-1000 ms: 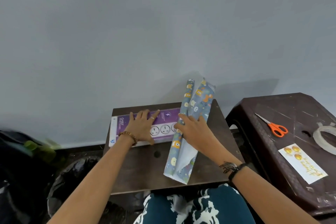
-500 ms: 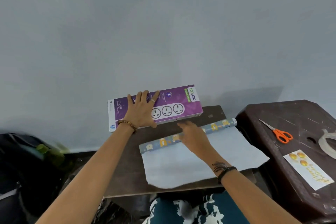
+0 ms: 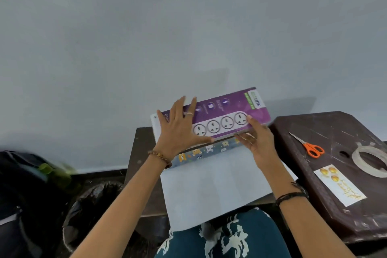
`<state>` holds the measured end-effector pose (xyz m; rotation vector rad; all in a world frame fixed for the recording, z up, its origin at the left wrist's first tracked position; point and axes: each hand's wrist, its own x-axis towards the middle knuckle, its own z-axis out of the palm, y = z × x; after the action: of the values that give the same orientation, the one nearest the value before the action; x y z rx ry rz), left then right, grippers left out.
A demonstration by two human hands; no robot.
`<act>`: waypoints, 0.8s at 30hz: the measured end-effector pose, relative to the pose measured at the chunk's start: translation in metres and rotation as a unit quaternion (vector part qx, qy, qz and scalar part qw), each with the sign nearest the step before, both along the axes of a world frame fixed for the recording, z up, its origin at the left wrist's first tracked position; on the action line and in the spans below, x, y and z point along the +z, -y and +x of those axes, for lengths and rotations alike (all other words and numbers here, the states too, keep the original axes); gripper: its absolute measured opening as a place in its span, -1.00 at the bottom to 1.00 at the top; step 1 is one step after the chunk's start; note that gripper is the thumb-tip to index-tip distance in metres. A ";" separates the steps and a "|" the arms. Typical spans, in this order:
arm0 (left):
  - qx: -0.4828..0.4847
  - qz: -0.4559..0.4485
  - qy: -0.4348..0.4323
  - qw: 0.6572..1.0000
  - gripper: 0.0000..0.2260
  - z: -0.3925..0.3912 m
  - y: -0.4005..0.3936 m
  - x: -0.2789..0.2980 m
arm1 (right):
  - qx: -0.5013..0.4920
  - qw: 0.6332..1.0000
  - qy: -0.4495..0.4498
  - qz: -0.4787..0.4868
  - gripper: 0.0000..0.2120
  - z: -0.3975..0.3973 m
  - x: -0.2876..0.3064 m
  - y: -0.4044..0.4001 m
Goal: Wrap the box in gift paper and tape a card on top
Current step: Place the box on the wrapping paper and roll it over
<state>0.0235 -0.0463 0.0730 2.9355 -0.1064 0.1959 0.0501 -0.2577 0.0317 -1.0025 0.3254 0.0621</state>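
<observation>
A long purple power-strip box (image 3: 226, 109) is held tilted above the far edge of a small dark table (image 3: 142, 153). My left hand (image 3: 178, 130) lies flat on its top with fingers spread and the thumb along its near edge. My right hand (image 3: 259, 146) grips the near edge on the right, thumb on top and fingers underneath. The gift paper (image 3: 213, 184) lies unrolled white side up on the table, hanging over my lap, its patterned rolled edge just below the box. The card (image 3: 339, 186) lies on the brown stool (image 3: 335, 123) to my right.
Orange-handled scissors (image 3: 312, 148) and a ring of clear tape (image 3: 356, 158) lie on the stool beside the card. A grey wall stands close behind the table. On the floor at left are a black bag (image 3: 21, 184), a green bottle (image 3: 54, 174) and a dark bin (image 3: 90, 201).
The gift paper went from a standing roll to a sheet spread flat. My left hand lifted the box off the table, and my right hand left the paper and took hold of the box.
</observation>
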 end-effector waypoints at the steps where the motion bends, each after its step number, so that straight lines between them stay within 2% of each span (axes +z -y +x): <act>1: 0.030 -0.059 0.035 0.997 0.04 -0.009 -0.001 -0.001 | -0.009 1.000 0.001 0.005 -0.66 -0.003 -0.003 0.011; 3: 0.124 -0.221 0.120 0.960 -0.11 -0.026 -0.005 -0.007 | -0.022 0.999 0.011 0.024 -0.82 -0.012 -0.009 0.031; 4: 0.173 -0.328 0.129 0.920 -0.21 -0.034 -0.007 -0.011 | -0.023 0.999 0.016 0.038 -0.84 -0.017 -0.011 0.039; 5: 0.200 -0.445 0.102 0.867 -0.28 -0.039 -0.010 -0.015 | -0.019 0.998 0.023 0.050 -0.78 -0.022 -0.013 0.044; 7: 0.183 -0.644 -0.020 0.742 -0.37 -0.046 -0.011 -0.025 | -0.005 0.998 0.041 0.053 -0.51 -0.032 -0.016 0.050; 8: 0.168 -0.689 -0.071 0.701 -0.40 -0.048 -0.011 -0.030 | 0.005 0.997 0.052 0.049 -0.42 -0.036 -0.018 0.051; 9: 0.156 -0.703 -0.096 0.687 -0.48 -0.050 -0.009 -0.034 | 0.012 0.997 0.060 0.043 -0.38 -0.039 -0.020 0.052; 11: 0.147 -0.683 -0.085 0.711 -0.67 -0.061 -0.008 -0.041 | 0.015 0.997 0.056 0.046 -0.36 -0.044 -0.027 0.053; 12: 0.138 -0.679 -0.068 0.718 -0.68 -0.067 -0.008 -0.043 | 0.018 0.997 0.046 0.052 -0.37 -0.046 -0.028 0.053; 14: 0.099 -0.683 -0.025 0.723 -0.61 -0.076 -0.013 -0.048 | 0.031 0.998 0.016 0.056 -0.51 -0.047 -0.029 0.056; 16: 0.058 -0.661 0.014 0.748 -0.54 -0.081 -0.017 -0.054 | 0.048 0.994 -0.033 0.092 -0.58 -0.047 -0.031 0.060; 19: 0.039 -0.586 0.053 0.808 -0.47 -0.084 -0.020 -0.070 | 0.058 0.980 -0.105 0.161 -0.32 -0.046 -0.033 0.062; 21: 0.045 -0.519 0.082 0.849 -0.39 -0.090 -0.019 -0.084 | 0.080 0.980 -0.122 0.139 -0.28 -0.043 -0.037 0.059; 24: 0.081 -0.513 0.087 0.850 -0.36 -0.099 -0.017 -0.115 | 0.079 0.986 -0.136 0.058 -0.39 -0.038 -0.045 0.055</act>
<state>-0.0751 -0.0290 -0.0425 1.8444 0.1756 0.3954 0.0123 -0.3125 -0.0135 -0.9023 0.4857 0.3601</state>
